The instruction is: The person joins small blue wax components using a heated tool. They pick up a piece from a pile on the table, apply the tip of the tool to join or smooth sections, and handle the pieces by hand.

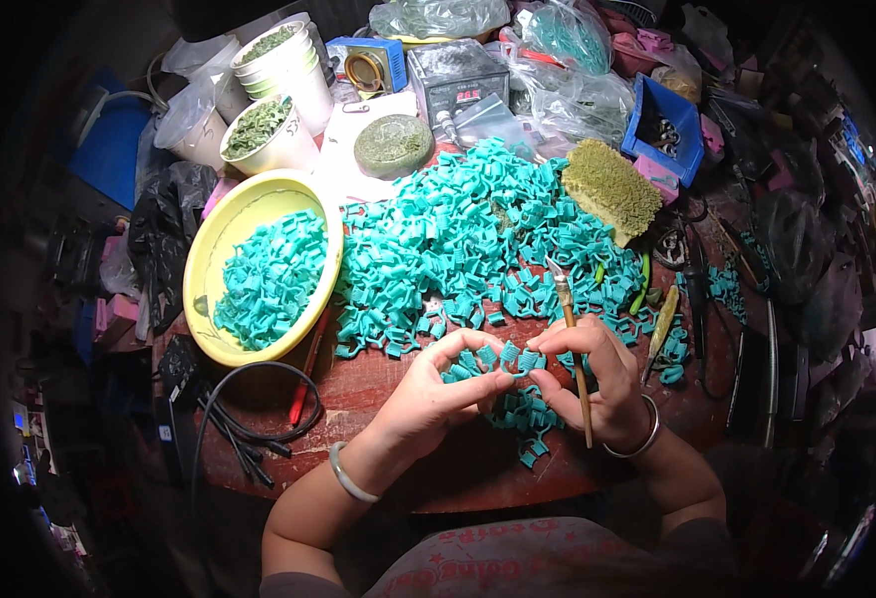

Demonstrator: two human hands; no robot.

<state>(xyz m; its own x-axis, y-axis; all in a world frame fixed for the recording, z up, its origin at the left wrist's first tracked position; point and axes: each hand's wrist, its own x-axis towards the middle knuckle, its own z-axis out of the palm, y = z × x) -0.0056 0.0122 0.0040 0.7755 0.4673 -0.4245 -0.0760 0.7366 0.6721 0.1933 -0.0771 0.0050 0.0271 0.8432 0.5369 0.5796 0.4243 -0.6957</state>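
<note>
My left hand [446, 385] is closed round a few small turquoise ribbed pieces, and one of them [509, 356] is pinched between the two hands. Fingertips of my right hand [597, 374] grip that same piece from the other side. A thin tool with a wooden handle [577, 369] and a pointed metal tip also sits in my right hand, slanting upward between the fingers. Below the hands lie several loose turquoise pieces [528, 414]. Beyond them spreads a large heap of the same pieces [448, 234]. My palms are partly hidden.
At left a yellow basin [202, 299] holds more turquoise pieces. Black cables [249, 439] and a red-handled tool [308, 374] lie near it. White tubs [293, 149], a display box [456, 80], a blue bin [695, 149] and a yellow-green sponge-like block [612, 189] stand behind the heap.
</note>
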